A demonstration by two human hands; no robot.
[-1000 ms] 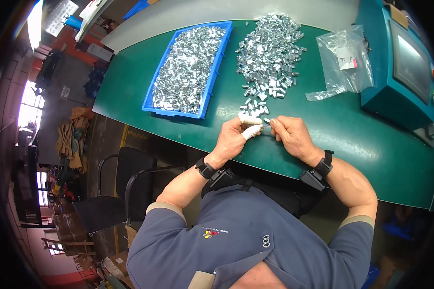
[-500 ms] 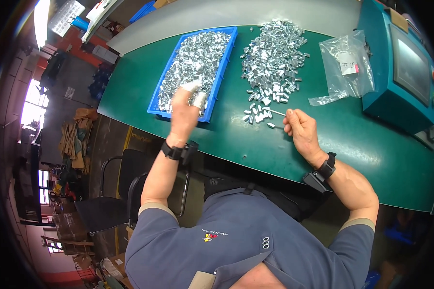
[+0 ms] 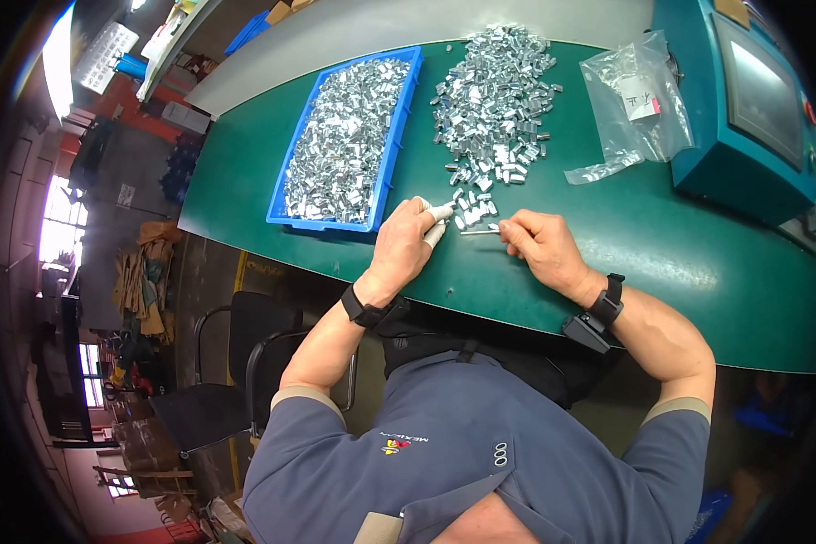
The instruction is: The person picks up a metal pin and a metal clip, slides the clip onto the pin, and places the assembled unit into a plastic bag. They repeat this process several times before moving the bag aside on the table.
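Observation:
My left hand (image 3: 406, 243), with white finger covers on two fingertips, reaches into the near edge of a loose pile of small silver metal clips (image 3: 493, 100) on the green table (image 3: 245, 172). Its fingertips touch a few clips (image 3: 470, 214) at the pile's near end. My right hand (image 3: 537, 243) pinches a thin metal pin (image 3: 479, 232) that points left toward the left hand. A blue tray (image 3: 401, 109) heaped with the same silver clips lies left of the pile.
A clear plastic bag (image 3: 633, 104) with a white label lies right of the pile. A teal machine with a screen (image 3: 743, 109) stands at the far right. Black chairs (image 3: 245, 344) and clutter sit on the floor to the left, below the table's edge.
My left hand went from beside the right hand out to the blue tray, then came back to the near end of the loose pile. The right hand stayed in place.

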